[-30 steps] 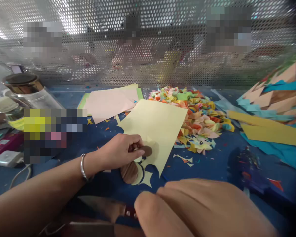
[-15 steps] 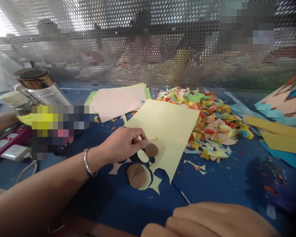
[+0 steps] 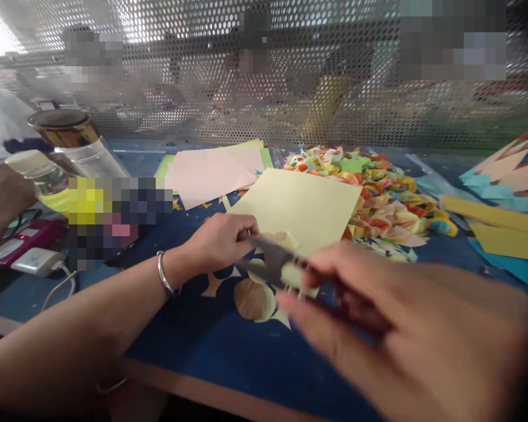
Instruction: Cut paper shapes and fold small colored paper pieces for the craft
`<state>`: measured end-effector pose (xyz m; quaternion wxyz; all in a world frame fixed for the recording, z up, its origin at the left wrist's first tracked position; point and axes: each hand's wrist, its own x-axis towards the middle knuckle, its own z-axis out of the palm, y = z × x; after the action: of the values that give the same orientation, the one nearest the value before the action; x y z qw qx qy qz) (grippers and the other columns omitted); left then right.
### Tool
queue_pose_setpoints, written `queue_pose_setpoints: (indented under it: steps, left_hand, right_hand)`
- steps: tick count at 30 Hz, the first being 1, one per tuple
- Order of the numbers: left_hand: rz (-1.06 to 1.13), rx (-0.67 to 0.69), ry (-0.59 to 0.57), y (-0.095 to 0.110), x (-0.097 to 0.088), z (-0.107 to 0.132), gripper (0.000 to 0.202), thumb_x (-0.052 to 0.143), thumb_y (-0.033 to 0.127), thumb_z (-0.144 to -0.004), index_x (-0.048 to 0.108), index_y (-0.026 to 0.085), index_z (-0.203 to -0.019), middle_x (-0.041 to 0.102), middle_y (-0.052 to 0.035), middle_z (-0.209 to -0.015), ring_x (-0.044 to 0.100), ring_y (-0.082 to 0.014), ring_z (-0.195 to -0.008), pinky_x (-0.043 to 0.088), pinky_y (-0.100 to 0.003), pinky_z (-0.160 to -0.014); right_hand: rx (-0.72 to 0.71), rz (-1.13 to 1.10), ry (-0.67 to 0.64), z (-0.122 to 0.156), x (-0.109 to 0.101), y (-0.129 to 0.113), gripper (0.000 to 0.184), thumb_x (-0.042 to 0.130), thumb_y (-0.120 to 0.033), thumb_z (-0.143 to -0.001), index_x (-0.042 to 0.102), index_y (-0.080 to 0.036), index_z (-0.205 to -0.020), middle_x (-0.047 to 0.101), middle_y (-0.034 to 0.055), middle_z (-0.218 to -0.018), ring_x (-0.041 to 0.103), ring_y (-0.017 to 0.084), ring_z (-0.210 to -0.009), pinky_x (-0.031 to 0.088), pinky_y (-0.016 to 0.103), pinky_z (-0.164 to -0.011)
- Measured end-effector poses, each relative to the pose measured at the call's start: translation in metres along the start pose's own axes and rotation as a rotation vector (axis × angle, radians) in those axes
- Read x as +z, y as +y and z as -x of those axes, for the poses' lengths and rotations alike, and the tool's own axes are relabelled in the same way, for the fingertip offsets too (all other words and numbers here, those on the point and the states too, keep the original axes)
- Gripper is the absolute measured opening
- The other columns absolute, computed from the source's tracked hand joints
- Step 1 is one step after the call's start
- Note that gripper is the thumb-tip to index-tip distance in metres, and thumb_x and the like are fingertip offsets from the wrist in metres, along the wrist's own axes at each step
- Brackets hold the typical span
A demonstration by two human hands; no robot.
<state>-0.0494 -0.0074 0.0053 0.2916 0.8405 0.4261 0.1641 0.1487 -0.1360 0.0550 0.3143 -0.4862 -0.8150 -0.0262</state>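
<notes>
A pale yellow paper sheet [image 3: 308, 202] with curved cut edges lies in the middle, pinched at its near left part by my left hand [image 3: 226, 237], which wears a silver bangle. From the right, my right hand [image 3: 378, 310], blurred by motion, grips scissors [image 3: 270, 261] whose dark blades are spread apart over the near edge of the sheet. The blades partly hide that edge. Just below them lies a brown disc [image 3: 251, 298], with a pale yellow paper circle [image 3: 270, 305] showing from under it. Paper offcuts [image 3: 211, 285] are near my left hand.
Behind the sheet lies a pink-topped paper stack [image 3: 215, 176]. A heap of folded colourful paper pieces [image 3: 387, 199] is at right, yellow strips [image 3: 501, 234] beyond it. At left stand a lidded bottle [image 3: 83, 146] and a purple power strip [image 3: 26, 240]; another person's hand [image 3: 4, 202] is there.
My right hand has risen from the bottom edge to the sheet, now with scissors in it. My left hand stays at the sheet. The view has shifted slightly.
</notes>
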Motion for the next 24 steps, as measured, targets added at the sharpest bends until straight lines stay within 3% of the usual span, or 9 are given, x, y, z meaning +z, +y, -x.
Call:
queue_pose_setpoints:
  steps: [2, 5, 7, 10, 15, 20, 24]
  left_hand:
    - [-0.040, 0.002, 0.010, 0.001, -0.006, -0.001, 0.019, 0.064, 0.031, -0.090, 0.067, 0.017, -0.078, 0.066, 0.0004, -0.069, 0.054, -0.0104, -0.062, 0.036, -0.025, -0.059]
    - [-0.132, -0.013, -0.084, 0.011, -0.018, 0.004, 0.026, 0.065, 0.035, -0.091, 0.063, 0.018, -0.072, 0.063, 0.0010, -0.063, 0.051, -0.0097, -0.057, 0.033, -0.026, -0.057]
    - [-0.141, -0.013, -0.162, 0.022, -0.023, 0.012, 0.029, 0.067, 0.041, -0.090, 0.063, 0.018, -0.073, 0.064, 0.0009, -0.064, 0.052, -0.0105, -0.058, 0.033, -0.026, -0.057]
    - [-0.163, 0.052, -0.261, 0.037, -0.021, 0.023, 0.033, 0.071, 0.053, -0.088, 0.067, 0.020, -0.088, 0.070, -0.0007, -0.080, 0.059, -0.0134, -0.067, 0.036, -0.027, -0.061]
    - [-0.318, 0.107, -0.358, 0.046, -0.008, 0.036, 0.041, 0.070, 0.045, -0.084, 0.065, 0.022, -0.118, 0.068, -0.0075, -0.117, 0.065, -0.0220, -0.090, 0.045, -0.032, -0.072]
    - [-0.437, 0.062, -0.338, 0.048, -0.018, 0.048, 0.030, 0.056, 0.021, -0.082, 0.060, 0.021, -0.113, 0.068, -0.0077, -0.109, 0.061, -0.0194, -0.076, 0.041, -0.033, -0.065]
    - [-0.525, 0.010, -0.335, 0.050, -0.027, 0.054, 0.020, 0.057, 0.022, -0.082, 0.059, 0.020, -0.101, 0.067, -0.0080, -0.102, 0.060, -0.0212, -0.076, 0.038, -0.034, -0.065]
  right_hand:
    - [0.128, 0.005, -0.043, -0.004, 0.004, 0.025, 0.039, 0.055, -0.052, -0.101, 0.057, -0.025, -0.074, 0.058, -0.0027, -0.050, 0.054, 0.015, -0.040, 0.034, 0.027, -0.042]
    - [0.301, 0.146, -0.150, -0.003, 0.017, 0.057, 0.042, 0.058, -0.057, -0.095, 0.052, -0.025, -0.068, 0.058, -0.0010, -0.051, 0.055, 0.018, -0.045, 0.031, 0.029, -0.046]
    - [0.384, 0.248, -0.298, -0.001, 0.025, 0.069, 0.042, 0.059, -0.058, -0.093, 0.052, -0.025, -0.068, 0.058, 0.0007, -0.052, 0.057, 0.021, -0.050, 0.030, 0.030, -0.050]
    - [0.433, 0.331, -0.493, 0.000, 0.033, 0.071, 0.042, 0.053, -0.058, -0.097, 0.056, -0.024, -0.071, 0.063, 0.0046, -0.059, 0.061, 0.024, -0.059, 0.029, 0.032, -0.054]
    - [0.437, 0.395, -0.634, -0.005, 0.034, 0.062, 0.042, 0.045, -0.055, -0.102, 0.063, -0.023, -0.082, 0.072, 0.0100, -0.073, 0.069, 0.030, -0.073, 0.030, 0.034, -0.057]
    - [0.430, 0.402, -0.643, -0.006, 0.035, 0.065, 0.043, 0.043, -0.055, -0.103, 0.066, -0.022, -0.088, 0.073, 0.0102, -0.076, 0.071, 0.031, -0.078, 0.031, 0.034, -0.058]
    - [0.435, 0.418, -0.645, -0.006, 0.035, 0.067, 0.045, 0.042, -0.058, -0.103, 0.068, -0.022, -0.091, 0.073, 0.0107, -0.080, 0.071, 0.031, -0.080, 0.033, 0.034, -0.059]
